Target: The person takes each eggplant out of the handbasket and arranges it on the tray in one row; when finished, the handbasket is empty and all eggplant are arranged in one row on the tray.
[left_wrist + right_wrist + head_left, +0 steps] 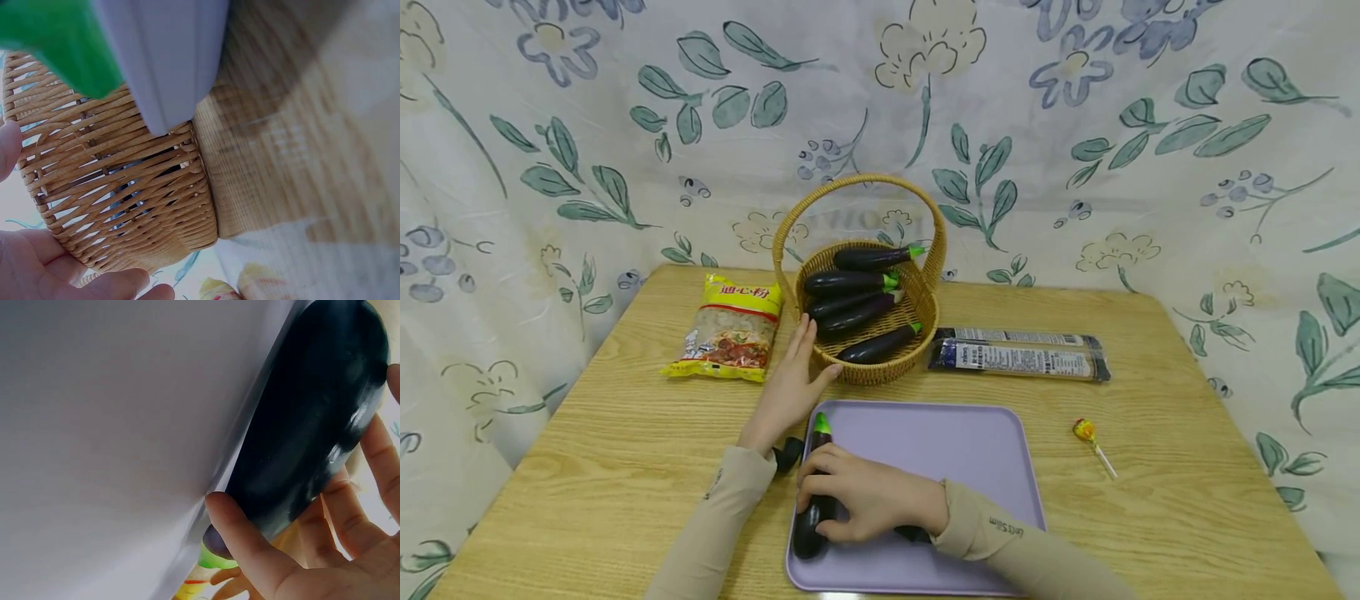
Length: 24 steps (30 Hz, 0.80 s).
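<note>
A dark purple eggplant point(808, 533) with a green stem lies lengthwise along the left side of a lilac tray point(940, 450). My right hand point(872, 492) grips it from above, thumb and fingers on either side; the right wrist view shows its glossy body point(306, 412) against the fingers. Behind the tray stands a wicker basket point(880, 372) with a tall handle, and several eggplants point(857, 283) lie in it. The left hand point(790, 379) rests against the basket's front left side, fingers extended and thumb spread. In the left wrist view, its fingers touch the weave point(125, 187).
A yellow bag of pasta point(730, 329) lies left of the basket. Right of it are long dark-ended packages point(1022, 357). A lollipop point(1086, 431) lies on the wooden table point(1150, 517) right of the tray. A floral cloth point(865, 100) hangs behind.
</note>
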Motion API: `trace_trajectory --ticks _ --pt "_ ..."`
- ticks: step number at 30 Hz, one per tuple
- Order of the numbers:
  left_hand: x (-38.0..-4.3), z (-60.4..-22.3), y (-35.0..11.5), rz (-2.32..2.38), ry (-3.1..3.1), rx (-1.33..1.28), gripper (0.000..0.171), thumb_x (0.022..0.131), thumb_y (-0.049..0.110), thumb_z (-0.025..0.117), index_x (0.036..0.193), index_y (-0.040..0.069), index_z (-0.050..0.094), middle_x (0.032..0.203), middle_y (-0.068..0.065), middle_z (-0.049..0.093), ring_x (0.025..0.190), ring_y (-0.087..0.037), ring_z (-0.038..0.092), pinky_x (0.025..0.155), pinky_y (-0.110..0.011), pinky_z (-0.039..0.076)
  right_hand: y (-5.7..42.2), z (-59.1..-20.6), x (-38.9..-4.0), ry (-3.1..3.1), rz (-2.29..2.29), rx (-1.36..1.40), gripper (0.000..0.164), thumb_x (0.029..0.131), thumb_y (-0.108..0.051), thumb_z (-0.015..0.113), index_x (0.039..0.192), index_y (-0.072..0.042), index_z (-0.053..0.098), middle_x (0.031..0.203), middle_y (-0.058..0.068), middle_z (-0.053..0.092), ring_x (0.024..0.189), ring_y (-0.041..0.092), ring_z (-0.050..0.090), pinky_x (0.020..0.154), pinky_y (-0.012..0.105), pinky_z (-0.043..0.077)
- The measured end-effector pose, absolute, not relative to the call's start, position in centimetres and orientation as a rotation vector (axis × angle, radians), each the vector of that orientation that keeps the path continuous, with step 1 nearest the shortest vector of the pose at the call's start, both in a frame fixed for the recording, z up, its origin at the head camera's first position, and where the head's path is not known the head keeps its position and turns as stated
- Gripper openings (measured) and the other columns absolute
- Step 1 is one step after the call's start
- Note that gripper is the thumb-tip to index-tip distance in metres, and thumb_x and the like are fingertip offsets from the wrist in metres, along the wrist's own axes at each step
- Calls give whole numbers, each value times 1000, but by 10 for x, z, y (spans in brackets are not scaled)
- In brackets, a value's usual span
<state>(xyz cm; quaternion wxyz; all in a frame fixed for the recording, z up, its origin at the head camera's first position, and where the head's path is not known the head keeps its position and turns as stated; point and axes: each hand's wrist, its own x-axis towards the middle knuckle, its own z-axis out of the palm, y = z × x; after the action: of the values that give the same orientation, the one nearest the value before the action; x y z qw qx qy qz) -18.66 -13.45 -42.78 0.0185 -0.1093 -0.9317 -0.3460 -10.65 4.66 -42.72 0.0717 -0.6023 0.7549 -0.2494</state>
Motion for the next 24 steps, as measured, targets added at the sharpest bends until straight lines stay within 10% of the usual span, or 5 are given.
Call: trace_trajectory --ticks 24 --pt "-186 -427 -135 -1073 -2884 -352 85 96 50 52 157 11 8 165 -7 0 144 -41 27 105 -66 34 58 -407 -116 2472 -757 -1800 26 88 -20 69 113 -17 64 129 6 57 121 18 53 106 26 43"
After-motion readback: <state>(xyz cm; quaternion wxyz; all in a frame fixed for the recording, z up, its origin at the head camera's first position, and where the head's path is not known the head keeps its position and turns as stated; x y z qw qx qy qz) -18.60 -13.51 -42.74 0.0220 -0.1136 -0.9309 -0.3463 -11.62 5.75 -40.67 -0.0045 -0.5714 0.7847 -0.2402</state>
